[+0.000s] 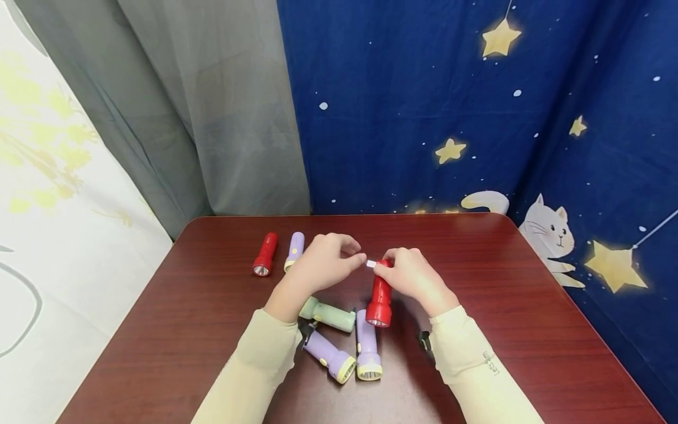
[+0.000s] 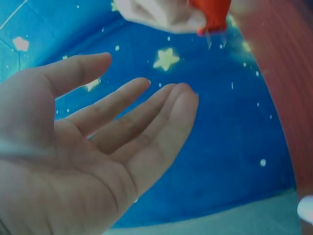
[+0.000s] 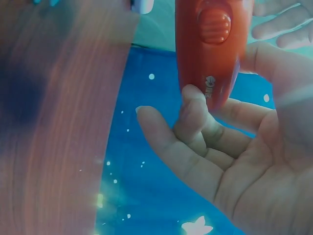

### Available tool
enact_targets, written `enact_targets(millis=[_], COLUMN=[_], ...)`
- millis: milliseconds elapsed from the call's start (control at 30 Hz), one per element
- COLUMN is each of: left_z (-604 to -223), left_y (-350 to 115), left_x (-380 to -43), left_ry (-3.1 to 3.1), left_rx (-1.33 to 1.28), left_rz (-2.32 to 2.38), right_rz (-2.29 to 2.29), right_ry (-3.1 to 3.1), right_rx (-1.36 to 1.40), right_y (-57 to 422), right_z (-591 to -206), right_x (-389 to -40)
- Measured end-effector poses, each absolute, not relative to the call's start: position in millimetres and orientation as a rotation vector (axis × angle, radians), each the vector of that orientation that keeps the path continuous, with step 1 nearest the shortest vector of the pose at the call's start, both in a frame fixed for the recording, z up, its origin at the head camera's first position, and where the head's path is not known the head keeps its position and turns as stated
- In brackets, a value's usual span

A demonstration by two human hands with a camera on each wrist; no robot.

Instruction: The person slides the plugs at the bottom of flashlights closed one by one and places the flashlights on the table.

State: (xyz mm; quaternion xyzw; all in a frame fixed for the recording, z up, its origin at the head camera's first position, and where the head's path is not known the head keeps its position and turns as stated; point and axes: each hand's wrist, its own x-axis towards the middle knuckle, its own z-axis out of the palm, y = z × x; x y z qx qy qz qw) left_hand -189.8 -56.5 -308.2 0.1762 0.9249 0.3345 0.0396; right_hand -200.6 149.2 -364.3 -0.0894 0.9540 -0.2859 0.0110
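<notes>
Holding the red flashlight (image 1: 379, 292) by its tail end in the right hand (image 1: 412, 274), with fingers bent round it; placed on the nine o'clock side of that hand and apparently raised off the surface (image 1: 498, 282). Running lengthwise from twelve to six o'clock, with the lens (image 1: 378, 323) turned to six, overlapping in the head view the top of the nearest purple flashlight (image 1: 366, 340); cannot tell whether touching it. Showing a small pale piece (image 1: 371, 264) at the tail end, toward nine o'clock, too small to identify. Facing that from nine o'clock with the left hand (image 1: 328, 262), bearing nothing in loosely extended, relaxed fingers; lying just short of the pale piece, apparently apart. Judging by this layout, hinging on the tail end: toward three o'clock from the left fingers across a narrow gap, well away from the lens, within the right hand's hold.
</notes>
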Motion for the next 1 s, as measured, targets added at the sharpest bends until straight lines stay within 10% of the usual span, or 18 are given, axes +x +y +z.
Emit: enact_targets(millis=[1000], left_z=[-346], left_y=[-32], left_x=[-188], left_ry=[2.742], left_rx=[0.250], left_rz=[1.080], right_rz=[-0.918], right_ry=[3.033], right_rx=[-0.324], right_y=[129], right_z=[-345], right_x=[-210])
